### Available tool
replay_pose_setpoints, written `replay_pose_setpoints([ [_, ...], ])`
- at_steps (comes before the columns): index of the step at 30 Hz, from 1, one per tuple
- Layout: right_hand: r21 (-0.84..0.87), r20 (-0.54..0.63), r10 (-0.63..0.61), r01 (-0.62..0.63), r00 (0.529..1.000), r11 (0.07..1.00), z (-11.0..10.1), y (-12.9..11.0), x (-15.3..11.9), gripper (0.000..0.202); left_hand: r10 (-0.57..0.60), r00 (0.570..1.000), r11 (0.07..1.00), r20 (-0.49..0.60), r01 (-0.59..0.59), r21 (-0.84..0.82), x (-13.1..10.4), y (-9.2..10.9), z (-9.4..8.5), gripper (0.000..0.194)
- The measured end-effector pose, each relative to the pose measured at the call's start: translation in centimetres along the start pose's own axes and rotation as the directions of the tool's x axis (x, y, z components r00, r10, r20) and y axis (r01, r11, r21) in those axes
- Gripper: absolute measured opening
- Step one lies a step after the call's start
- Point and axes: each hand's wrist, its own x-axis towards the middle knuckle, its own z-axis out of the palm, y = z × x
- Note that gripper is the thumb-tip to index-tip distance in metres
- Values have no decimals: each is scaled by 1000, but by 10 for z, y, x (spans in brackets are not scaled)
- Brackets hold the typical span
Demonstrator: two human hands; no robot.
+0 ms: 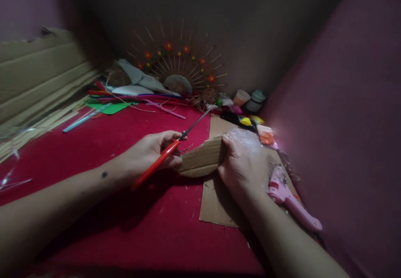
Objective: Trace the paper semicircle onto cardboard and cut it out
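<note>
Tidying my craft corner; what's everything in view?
Scissors: 1, red-handled, centre
Cardboard piece: 1, brown, centre
Cardboard sheet: 1, brown, right
Glue gun: 1, pink, right
Packets: several, yellow and orange, right
Item: 1, black, back right
Cup: 1, orange, back right
Jar: 1, grey, back right
Ornament: 1, multicoloured, back
Twine balls: several, brown, back
Stems: several, multicoloured, back left
Green sheet: 1, back left
Sticks: several, pale, left
Large cardboard: 1, brown, left
Surface: 1, red, below
Left hand, right hand: 2, bare, centre

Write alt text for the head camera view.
The left hand and right hand hold a curved cardboard piece above a red surface, the left also holding red-handled scissors. A pink glue gun lies at right; behind stands a flowered, fan-shaped decoration.
</note>
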Motion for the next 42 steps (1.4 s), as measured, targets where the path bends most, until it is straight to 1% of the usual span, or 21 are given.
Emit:
replay_pose_setpoints([
  [3, 46, -7, 46, -45, 999, 998, 0, 5, 2, 16, -4, 1000, 1000, -17, 4, 21, 1, 0, 0, 43],
  [5, 74, -42, 41, -37, 998, 997, -2, 8, 4, 17, -7, 1000, 1000, -9, 7, 30, 3, -1, -1, 44],
  [7, 95, -53, 29, -23, 998, 995, -2, 9, 5, 16, -10, 1000, 999, 0, 10, 35, 5, -2, -2, 45],
  [11, 86, -35, -69, 72, 997, 994, 1, 5, 3, 14, 9, 1000, 998, -5, -9, 62, 7, -4, -4, 44],
  [13, 70, -37, -99, 102, 994, 992, 3, 1, 1, 14, -3, 1000, 996, -9, 3, 84, 7, -4, -5, 42],
  [14, 58, -32, -89, 91, 996, 994, 4, -1, 0, 14, -11, 1000, 995, -10, 12, 96, 7, -4, -6, 41],
  [16, 29, -5, -28, 28, 1000, 999, 5, -4, -2, 16, -26, 1000, 994, -10, 27, 107, 6, -4, -8, 42],
  [18, 8, 32, 38, -38, 999, 999, 5, -6, -4, 16, -40, 999, 994, -12, 41, 97, 6, -4, -10, 45],
  [20, 12, 57, 69, -70, 996, 997, 5, -6, -4, 16, -45, 999, 996, -16, 46, 73, 7, -4, -12, 47],
  [24, 11, 39, 59, -60, 997, 998, 5, -6, -5, 16, 7, 1000, 993, -25, -4, 120, 7, -6, -10, 47],
  [27, 9, 15, 43, -43, 999, 999, 4, -6, -4, 13, 48, 997, 988, -56, -40, 148, 6, -11, -8, 52],
  [29, -4, 29, 38, -38, 999, 999, 2, -7, -2, 11, 70, 995, 973, -74, -51, 225, 5, -15, -9, 53],
  [30, -14, 37, 32, -31, 999, 999, 1, -7, -2, 11, 100, 991, 948, -85, -69, 310, 5, -17, -10, 51],
  [31, -22, 43, 23, -22, 999, 1000, 0, -7, -1, 11, 154, 984, 902, -91, -102, 418, 5, -19, -13, 46],
  [32, -28, 46, 13, -11, 999, 1000, -1, -8, 0, 11, 226, 971, 833, -81, -150, 533, 6, -21, -16, 43],
  [34, -26, 51, 10, -9, 999, 1000, -2, -8, 1, 12, 354, 935, 663, -2, -250, 706, 7, -23, -21, 41],
  [35, -15, 55, 15, -14, 998, 1000, -2, -8, 2, 12, 384, 922, 590, 51, -288, 754, 8, -24, -23, 41],
  [37, 5, 75, 28, -28, 997, 1000, -2, -7, 3, 12, 372, 919, 507, 132, -321, 800, 11, -27, -25, 45],
  [38, 13, 85, 30, -31, 996, 999, -2, -6, 3, 12, 354, 924, 478, 144, -311, 821, 12, -29, -26, 48],
  [40, 15, 100, 33, -35, 994, 999, -2, -4, 4, 12, 327, 935, 408, 138, -271, 872, 13, -33, -25, 52],
  [42, 15, 108, 47, -49, 993, 999, -2, -3, 4, 14, 323, 938, 346, 128, -243, 906, 13, -37, -23, 55],
])
